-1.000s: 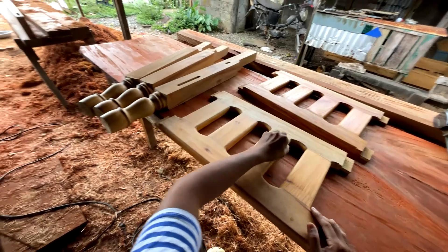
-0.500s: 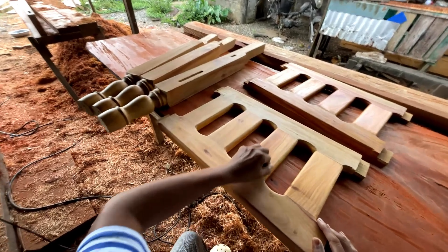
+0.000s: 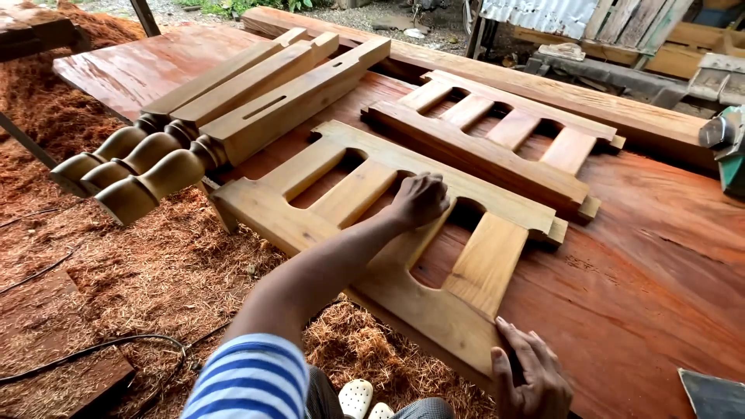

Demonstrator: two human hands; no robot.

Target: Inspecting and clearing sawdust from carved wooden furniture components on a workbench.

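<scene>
Left hand (image 3: 419,200) lay closed in a loose fist, knuckles down, on a middle slat of the near slatted wooden frame (image 3: 372,225). Whether something was tucked under the palm could not be told. Right hand (image 3: 528,372) rested with fingers spread flat on the frame's closest corner, pinching nothing, pressing it to the reddish slab table (image 3: 644,271).

The frame lay flat on the slab, its near end overhanging the edge above the sawdust-covered ground (image 3: 116,271). Beyond the left hand, just apart from the frame, lay a second slatted frame (image 3: 497,147) of the same build. Out past the left fist, three turned posts (image 3: 194,116) lay side by side, their rounded ends jutting off the slab.

Judged step: working over or rubbing the slat surface, one hand steadying the piece. The next move would likely call for steady downward pressure at the corner so the overhanging end did not tip.
</scene>
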